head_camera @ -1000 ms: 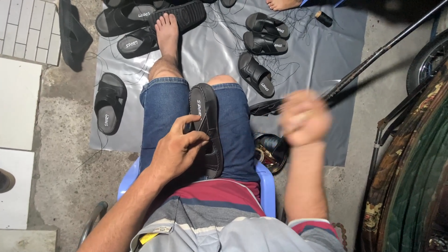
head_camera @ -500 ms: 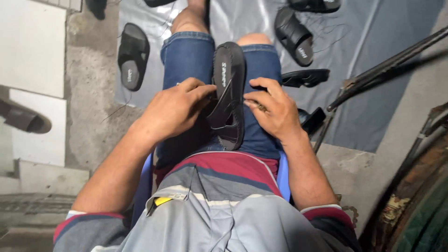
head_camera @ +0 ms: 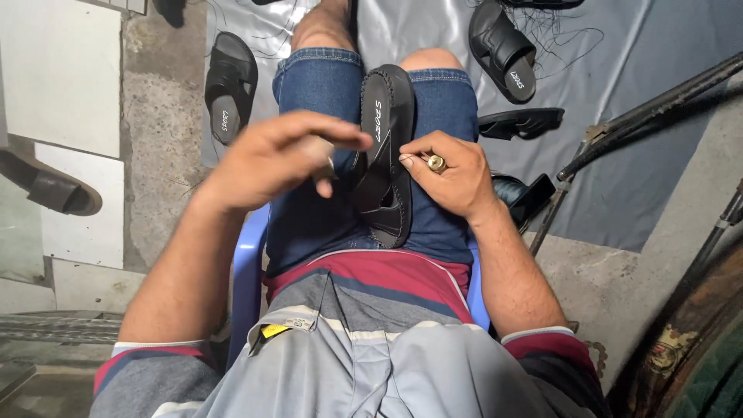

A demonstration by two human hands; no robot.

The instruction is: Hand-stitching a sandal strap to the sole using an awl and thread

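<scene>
Black sandal (head_camera: 385, 155) stays mid-frame; left hand (head_camera: 271, 159) has lifted off, fingers pinched, while right hand (head_camera: 453, 174) steadies its strap.

Black sandals lay on the grey plastic sheet (head_camera: 635, 155): one (head_camera: 226, 85) at its left edge, another (head_camera: 503, 48) near the top, a third (head_camera: 520, 121) flipped beside it.

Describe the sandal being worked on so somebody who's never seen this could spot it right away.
Start at the seated person's blue denim shorts. The black sandal lies lengthwise along the lap, between the left hand and right hand. Unlike the other black sandals on the grey sheet, it is off the floor.
</scene>
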